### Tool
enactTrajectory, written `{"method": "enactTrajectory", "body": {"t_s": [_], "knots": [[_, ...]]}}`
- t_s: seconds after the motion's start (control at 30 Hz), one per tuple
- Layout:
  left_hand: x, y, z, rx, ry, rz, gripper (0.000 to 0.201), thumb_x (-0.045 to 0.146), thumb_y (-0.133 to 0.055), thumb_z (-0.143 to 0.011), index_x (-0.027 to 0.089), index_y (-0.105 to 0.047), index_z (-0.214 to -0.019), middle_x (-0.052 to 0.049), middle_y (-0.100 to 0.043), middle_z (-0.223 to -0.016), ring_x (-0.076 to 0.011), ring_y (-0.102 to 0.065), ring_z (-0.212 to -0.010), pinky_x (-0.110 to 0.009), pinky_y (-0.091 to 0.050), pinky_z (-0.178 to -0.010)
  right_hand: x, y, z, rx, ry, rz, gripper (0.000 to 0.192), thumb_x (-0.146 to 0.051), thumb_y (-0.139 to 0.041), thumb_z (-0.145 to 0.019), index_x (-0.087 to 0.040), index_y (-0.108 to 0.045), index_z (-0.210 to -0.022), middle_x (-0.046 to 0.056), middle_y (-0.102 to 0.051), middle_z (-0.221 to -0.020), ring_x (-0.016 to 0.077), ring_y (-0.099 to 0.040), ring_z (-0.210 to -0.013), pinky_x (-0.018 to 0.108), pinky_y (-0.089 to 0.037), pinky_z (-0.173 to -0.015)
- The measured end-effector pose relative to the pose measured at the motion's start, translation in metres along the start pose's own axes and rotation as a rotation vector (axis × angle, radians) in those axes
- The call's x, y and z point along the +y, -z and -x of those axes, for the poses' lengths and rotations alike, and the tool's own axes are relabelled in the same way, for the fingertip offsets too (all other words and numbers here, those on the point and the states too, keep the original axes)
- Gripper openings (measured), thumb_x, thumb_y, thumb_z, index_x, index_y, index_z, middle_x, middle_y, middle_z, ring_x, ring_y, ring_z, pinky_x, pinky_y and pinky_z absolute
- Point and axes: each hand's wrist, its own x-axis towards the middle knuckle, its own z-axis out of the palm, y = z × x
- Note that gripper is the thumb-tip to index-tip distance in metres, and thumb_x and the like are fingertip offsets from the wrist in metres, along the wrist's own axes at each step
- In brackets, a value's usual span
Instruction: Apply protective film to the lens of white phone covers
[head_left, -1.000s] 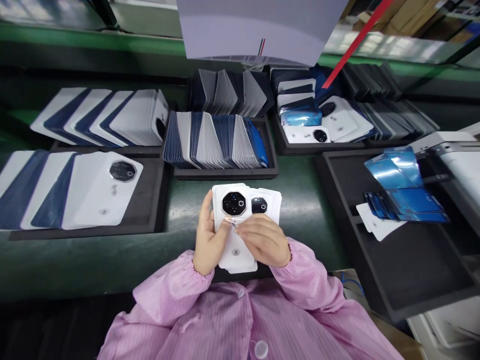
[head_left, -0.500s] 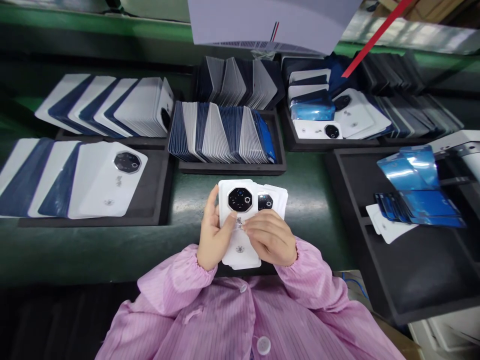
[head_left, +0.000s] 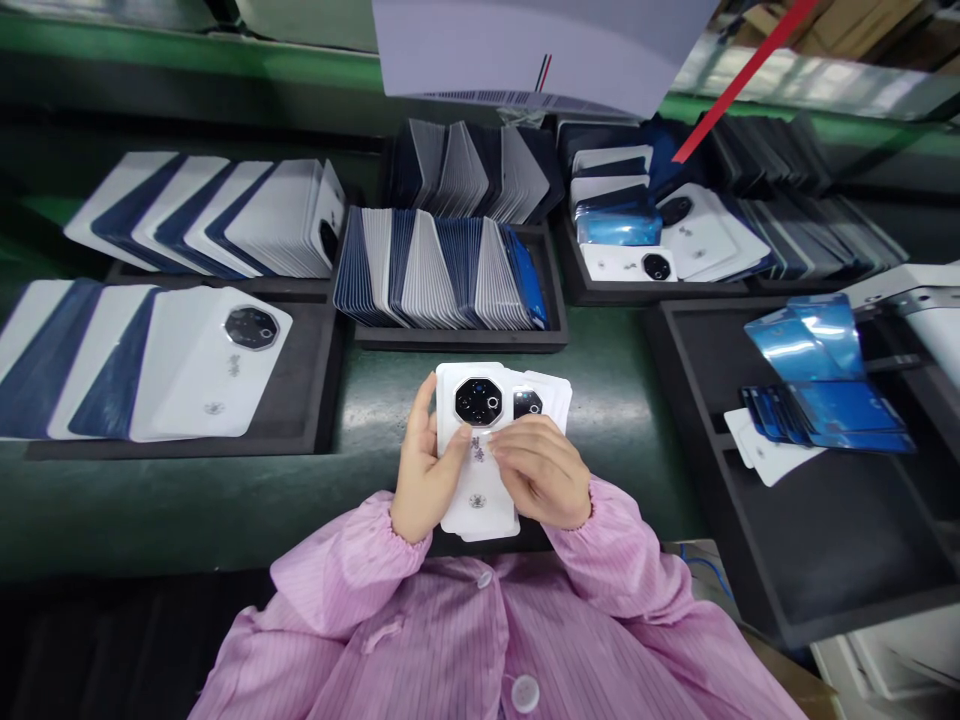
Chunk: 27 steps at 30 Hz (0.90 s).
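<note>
In the head view, a small stack of white phone back panels point(head_left: 478, 465) is held upright in front of my chest, each with a black octagonal camera area at its top. My left hand point(head_left: 429, 462) grips the stack's left edge, thumb across the front panel, fingers mostly hidden behind. More white panels point(head_left: 556, 392) fan out behind it to the right. My right hand point(head_left: 541, 468) closes over these, its bunched fingertips at the front panel's right edge beside the dark lettering. Whether those fingertips pinch one panel or several cannot be made out.
White and blue panels stand in rows in black trays at the left point(head_left: 307, 400), centre point(head_left: 461, 338) and back right point(head_left: 660, 292). A tray at right point(head_left: 847, 560) holds blue-filmed pieces point(head_left: 862, 415). A white sheet point(head_left: 540, 50) and red strip point(head_left: 742, 80) hang above the green bench point(head_left: 382, 400).
The view has shifted slightly. Both hands keep almost the same hold on the panels; the right fingertips have moved only a little at the front panel's edge.
</note>
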Motion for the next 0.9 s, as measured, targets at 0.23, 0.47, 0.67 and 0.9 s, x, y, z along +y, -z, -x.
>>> {"method": "enactTrajectory", "body": {"t_s": [0.23,0.47,0.67,0.9], "knots": [[0.001,-0.002,0.004,-0.095,0.072,0.044,0.072,0.029,-0.066,-0.082,0.031,-0.028,-0.144,-0.008,-0.065,-0.120,-0.0240,-0.065,-0.104,-0.037,-0.057,-0.084,0.000,0.003,-0.002,0.089,-0.274,0.162,0.053,-0.010,-0.065,-0.078,-0.023,-0.052,-0.127,0.013,-0.061,-0.120,0.0290,-0.057,-0.116,0.051,-0.050,-0.095],[0.000,-0.003,0.006,-0.121,0.072,0.066,0.070,0.032,-0.066,-0.082,0.030,-0.030,-0.143,-0.009,-0.063,-0.124,-0.0226,-0.065,-0.105,-0.033,-0.055,-0.084,0.015,0.022,-0.003,0.148,-0.704,0.005,0.041,-0.031,-0.069,-0.079,-0.023,-0.058,-0.117,0.009,-0.063,-0.116,0.0261,-0.061,-0.109,0.046,-0.050,-0.095],[0.000,0.000,0.003,0.012,0.016,0.110,0.074,0.032,-0.068,-0.080,0.030,-0.028,-0.143,-0.006,-0.068,-0.110,-0.0205,-0.066,-0.096,-0.032,-0.054,-0.081,0.044,0.059,0.006,0.755,-0.822,-0.177,0.032,-0.034,-0.073,-0.074,-0.020,-0.062,-0.100,0.001,-0.067,-0.087,0.0143,-0.065,-0.074,0.029,-0.054,-0.070],[-0.001,0.001,0.001,-0.022,0.003,0.164,0.072,0.030,-0.067,-0.081,0.029,-0.029,-0.142,-0.006,-0.067,-0.112,-0.0193,-0.067,-0.095,-0.030,-0.055,-0.077,0.040,0.032,0.009,0.105,-0.859,0.112,0.026,-0.032,-0.069,-0.074,-0.020,-0.064,-0.097,0.007,-0.067,-0.093,0.0237,-0.063,-0.087,0.043,-0.053,-0.079]]}}
